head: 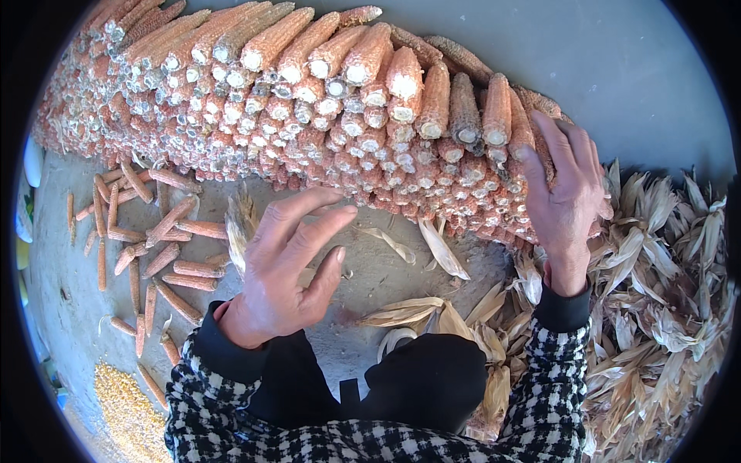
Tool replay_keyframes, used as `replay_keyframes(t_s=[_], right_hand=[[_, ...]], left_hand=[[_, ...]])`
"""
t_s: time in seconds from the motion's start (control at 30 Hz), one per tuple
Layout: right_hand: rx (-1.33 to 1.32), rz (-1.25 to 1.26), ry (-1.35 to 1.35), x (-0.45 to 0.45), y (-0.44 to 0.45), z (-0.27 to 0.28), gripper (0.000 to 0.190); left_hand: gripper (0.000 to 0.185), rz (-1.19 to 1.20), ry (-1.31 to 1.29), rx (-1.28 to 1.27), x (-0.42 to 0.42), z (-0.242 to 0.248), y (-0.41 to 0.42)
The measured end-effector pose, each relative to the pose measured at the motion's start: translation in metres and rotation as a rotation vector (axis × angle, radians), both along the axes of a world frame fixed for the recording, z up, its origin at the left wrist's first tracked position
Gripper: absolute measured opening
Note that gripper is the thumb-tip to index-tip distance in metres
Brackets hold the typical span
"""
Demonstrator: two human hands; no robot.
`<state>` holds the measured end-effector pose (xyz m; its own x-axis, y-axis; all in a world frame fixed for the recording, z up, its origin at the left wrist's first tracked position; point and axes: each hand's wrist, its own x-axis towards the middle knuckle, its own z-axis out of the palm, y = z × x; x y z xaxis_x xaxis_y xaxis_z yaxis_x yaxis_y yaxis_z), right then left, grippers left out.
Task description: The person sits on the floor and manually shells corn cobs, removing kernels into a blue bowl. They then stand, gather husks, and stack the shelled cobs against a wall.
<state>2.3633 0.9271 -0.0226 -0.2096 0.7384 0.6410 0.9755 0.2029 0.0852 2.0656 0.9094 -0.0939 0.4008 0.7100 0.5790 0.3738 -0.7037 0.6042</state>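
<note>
A long stack of shelled corn cobs (370, 121) stretches across the top, most of the cobs laid with their cut ends facing me. My right hand (564, 179) rests on cobs at the stack's right end, fingers spread; whether it grips one cannot be told. In front of the stack, my left hand (295, 260) hovers with its fingers apart and nothing in it. A dry corn husk (240, 231) lies just beyond its wrist side, partly hidden by the hand. Loose bare cobs (168, 223) are scattered on the concrete floor (393, 272) at the left.
Dry husks (654, 324) are heaped along the right side and reach near my legs. A husk piece (443, 246) lies before the stack. Yellow corn kernels (127, 411) form a pile at the lower left. A grey wall or surface (608, 63) is behind the stack.
</note>
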Motion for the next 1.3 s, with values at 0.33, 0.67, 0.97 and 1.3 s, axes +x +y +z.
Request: replay_keyframes(t_s=[0.33,0.67,0.97,1.3], right_hand=[[-0.181,0.192,0.201,0.004,0.019,-0.027,0.039],[-0.194,0.211,0.065,-0.001,0.026,-0.033,0.039],[-0.161,0.132,0.0,0.0,0.027,-0.04,0.036],[-0.066,0.131,-0.121,-0.023,-0.009,-0.038,0.038]], left_hand=[[0.04,0.252,0.187,0.052,-0.059,-0.023,0.009],[0.039,0.709,0.308,-0.526,-0.241,-0.135,-0.015],[0.044,0.879,0.347,-0.661,-0.277,-0.186,-0.044],[0.084,0.671,0.664,-0.405,-0.212,-0.24,0.018]])
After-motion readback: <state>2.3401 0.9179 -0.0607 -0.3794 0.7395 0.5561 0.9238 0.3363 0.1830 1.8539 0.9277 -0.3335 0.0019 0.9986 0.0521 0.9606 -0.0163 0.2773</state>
